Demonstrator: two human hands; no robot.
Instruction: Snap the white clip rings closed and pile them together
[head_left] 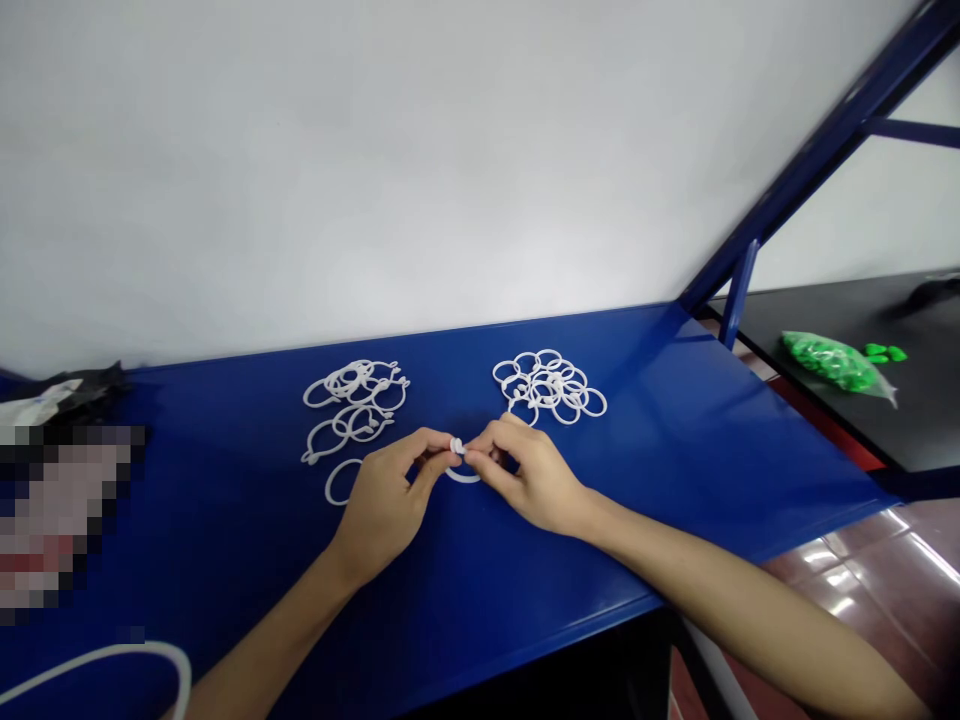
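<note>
Between my two hands is a white plastic ring [463, 478], its clasp ends pinched in front of me above the blue table. My left hand [386, 505] grips one end between thumb and forefinger. From the other side, my right hand [540, 478] pinches the ring close to the same clasp; my fingers partly hide the joint. Left of centre lies a loose pile of white rings [352, 378], several with their ends apart. One more white ring [328, 487] is partly covered by my left hand. Beyond my right hand is a second pile of white rings [555, 380].
The blue table [525, 600] meets a pale wall [450, 170] at the back. Black plastic packaging [82, 390] lies far left, and a white cord [135, 648] curves at lower left. A blue frame post [795, 190] rises right, before a bag of green pieces [832, 362].
</note>
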